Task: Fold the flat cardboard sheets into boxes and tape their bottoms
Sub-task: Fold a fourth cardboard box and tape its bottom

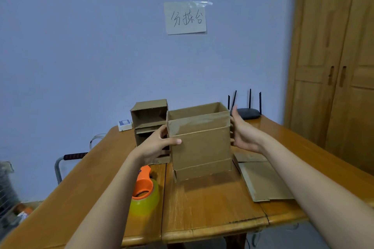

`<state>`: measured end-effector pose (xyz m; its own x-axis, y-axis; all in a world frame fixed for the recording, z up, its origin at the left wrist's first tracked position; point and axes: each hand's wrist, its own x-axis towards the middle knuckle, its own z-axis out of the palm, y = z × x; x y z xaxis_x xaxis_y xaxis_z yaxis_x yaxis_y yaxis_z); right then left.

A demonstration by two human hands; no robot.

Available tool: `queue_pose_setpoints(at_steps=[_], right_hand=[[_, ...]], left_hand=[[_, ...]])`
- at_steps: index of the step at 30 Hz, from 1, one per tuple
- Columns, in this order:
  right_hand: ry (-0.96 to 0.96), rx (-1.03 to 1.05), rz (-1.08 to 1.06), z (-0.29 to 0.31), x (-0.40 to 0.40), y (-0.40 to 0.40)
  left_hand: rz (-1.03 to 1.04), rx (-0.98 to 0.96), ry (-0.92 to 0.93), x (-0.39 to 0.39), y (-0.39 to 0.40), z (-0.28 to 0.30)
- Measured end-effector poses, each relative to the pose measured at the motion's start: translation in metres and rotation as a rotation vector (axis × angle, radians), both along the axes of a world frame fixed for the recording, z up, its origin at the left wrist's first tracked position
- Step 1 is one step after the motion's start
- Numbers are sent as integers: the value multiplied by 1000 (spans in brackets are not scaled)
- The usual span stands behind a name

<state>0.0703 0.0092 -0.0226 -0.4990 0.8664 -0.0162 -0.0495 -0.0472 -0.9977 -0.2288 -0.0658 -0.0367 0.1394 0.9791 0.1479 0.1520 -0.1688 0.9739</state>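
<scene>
At frame centre, an open-topped box point(199, 139) stands on the wooden table point(212, 204). The left hand point(156, 145) grips its left corner; the right hand point(243, 133) presses flat on its right side. Pale blue wall point(81, 46) behind, wooden wardrobe point(340, 56) at right.

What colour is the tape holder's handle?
Orange, on the tape dispenser; the head view shows it.
</scene>
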Motion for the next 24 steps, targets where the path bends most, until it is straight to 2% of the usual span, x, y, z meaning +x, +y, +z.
queue_pose_setpoints(at_steps=[4, 7, 11, 15, 17, 20, 22, 24], right_hand=[[-247, 157, 85, -20, -3, -3], [-381, 227, 59, -34, -10, -4], [-375, 224, -35, -53, -23, 4], [-372, 227, -18, -61, -21, 4], [-366, 209, 10, -61, -21, 4], [-278, 77, 72, -59, -25, 4], [-72, -49, 149, -54, -24, 4], [125, -157, 128, -50, -22, 6]], left_hand=[[8, -42, -64, -1, 3, -20], [-6, -37, -130, 0, 4, -32], [26, -54, -218, 21, -6, -35], [89, -90, -394, 25, -4, -34], [132, -95, -413, 25, 1, -35], [198, -78, -345, 26, 7, -39], [197, -81, -316, 24, 8, -43], [185, -93, -291, 18, 11, -47]])
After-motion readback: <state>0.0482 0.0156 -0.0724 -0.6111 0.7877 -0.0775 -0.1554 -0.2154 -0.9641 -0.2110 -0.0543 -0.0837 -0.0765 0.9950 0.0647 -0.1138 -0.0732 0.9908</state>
